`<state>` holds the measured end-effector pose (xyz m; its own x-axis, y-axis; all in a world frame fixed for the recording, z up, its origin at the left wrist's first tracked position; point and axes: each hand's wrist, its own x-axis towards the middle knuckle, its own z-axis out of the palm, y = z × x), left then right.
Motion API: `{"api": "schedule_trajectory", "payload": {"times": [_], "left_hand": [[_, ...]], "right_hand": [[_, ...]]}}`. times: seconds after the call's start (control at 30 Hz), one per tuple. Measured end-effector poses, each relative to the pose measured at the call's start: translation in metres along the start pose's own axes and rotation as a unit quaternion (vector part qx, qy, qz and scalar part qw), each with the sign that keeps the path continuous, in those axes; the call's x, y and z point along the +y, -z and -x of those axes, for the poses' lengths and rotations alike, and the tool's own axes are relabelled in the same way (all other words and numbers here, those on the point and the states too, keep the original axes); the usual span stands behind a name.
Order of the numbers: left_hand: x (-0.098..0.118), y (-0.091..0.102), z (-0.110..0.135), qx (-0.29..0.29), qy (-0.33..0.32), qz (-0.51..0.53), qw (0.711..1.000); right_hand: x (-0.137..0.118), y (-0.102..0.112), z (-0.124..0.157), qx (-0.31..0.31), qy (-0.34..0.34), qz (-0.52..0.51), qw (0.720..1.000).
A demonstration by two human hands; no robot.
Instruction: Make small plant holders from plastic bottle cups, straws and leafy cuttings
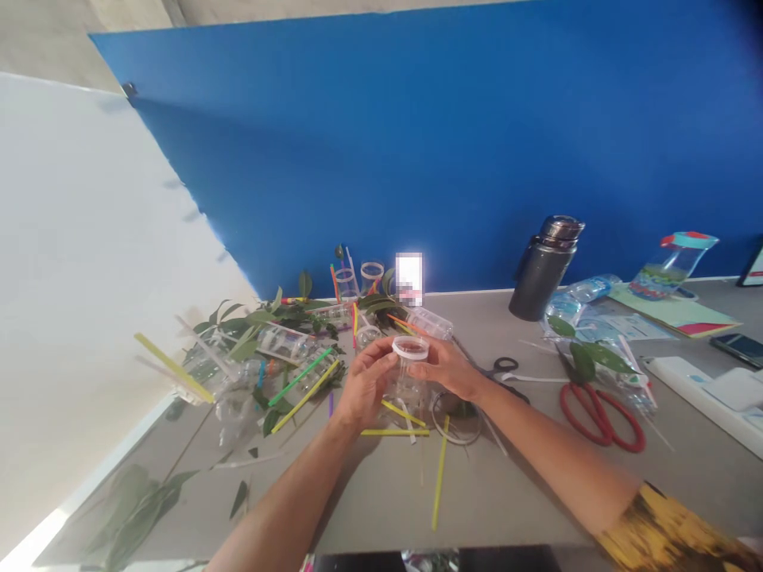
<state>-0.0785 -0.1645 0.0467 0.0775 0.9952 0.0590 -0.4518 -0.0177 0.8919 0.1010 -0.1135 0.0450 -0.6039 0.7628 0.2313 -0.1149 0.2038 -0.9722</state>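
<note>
The left hand [365,385] and right hand [448,368] grasp, from either side, what seems a clear plastic jar [408,381], with straws [304,395] and leaves [280,318] scattered on the desk [381,485].

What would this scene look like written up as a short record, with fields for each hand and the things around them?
Left hand: wrapped around a clear plastic jar with a white rim
Right hand: on the same jar, near its rim
Beside the hands: thin yellow plastic straws, green leafy sprigs
Further right: red-handled scissors, dark grey metal vacuum flask
Surface: grey tabletop
</note>
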Motion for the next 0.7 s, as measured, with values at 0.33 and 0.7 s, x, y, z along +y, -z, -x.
{"api": "schedule_trajectory", "payload": {"times": [0.33,0.7], "left_hand": [[-0.009,0.007,-0.001,0.111,-0.164,-0.199,0.960],[0.002,0.002,0.005,0.153,-0.354,-0.411,0.826]], "right_hand": [[0.010,-0.001,-0.004,0.050,0.015,0.016,0.999],[0.011,-0.004,-0.002,0.144,0.053,0.231,0.961]]}}
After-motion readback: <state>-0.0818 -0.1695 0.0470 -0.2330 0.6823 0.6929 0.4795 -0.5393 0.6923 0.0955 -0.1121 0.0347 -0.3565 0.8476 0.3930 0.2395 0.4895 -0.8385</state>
